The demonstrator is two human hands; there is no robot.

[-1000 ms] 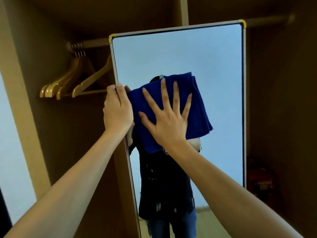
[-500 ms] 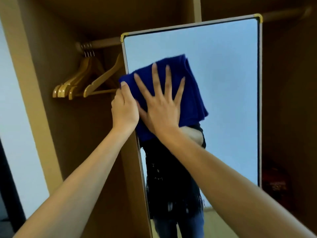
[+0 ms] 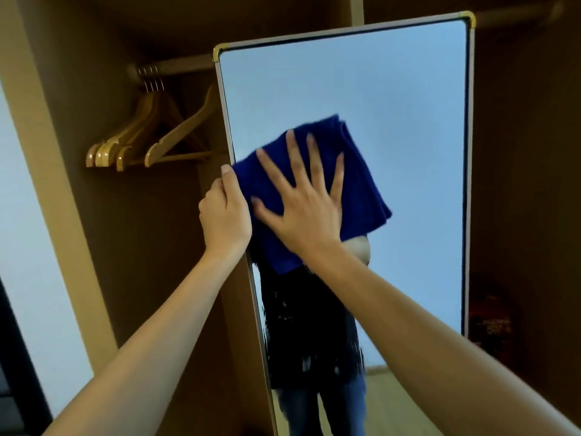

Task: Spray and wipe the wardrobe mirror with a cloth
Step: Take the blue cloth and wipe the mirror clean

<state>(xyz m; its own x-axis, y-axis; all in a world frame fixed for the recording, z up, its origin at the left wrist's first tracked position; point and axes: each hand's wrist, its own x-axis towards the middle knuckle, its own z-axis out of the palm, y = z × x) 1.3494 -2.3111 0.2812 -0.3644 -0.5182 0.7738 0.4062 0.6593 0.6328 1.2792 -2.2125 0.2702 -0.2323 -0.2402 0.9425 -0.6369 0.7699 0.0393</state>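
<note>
Fingers [image 3: 294, 158] of the right hand [image 3: 301, 212] spread wide press a dark blue cloth [image 3: 355, 184] against the tall silver-framed wardrobe mirror [image 3: 393, 105], its unwiped length running above and below, while the left hand [image 3: 224, 212] grips the frame's left edge.

Two bare forearms reach up from the bottom edge of the view, both uncovered from elbow to wrist, with no sleeves, watch, bracelet or rings visible. The left hand [image 3: 224, 212] and the right hand [image 3: 306, 209] are bare too, without gloves, and the fingernails look short and unpainted. In the tall, silver-framed wardrobe mirror [image 3: 393, 105], the person's reflection shows a dark, black top with small pale flecks across the front and a ragged-looking lower hem, worn over blue denim jeans.
</note>
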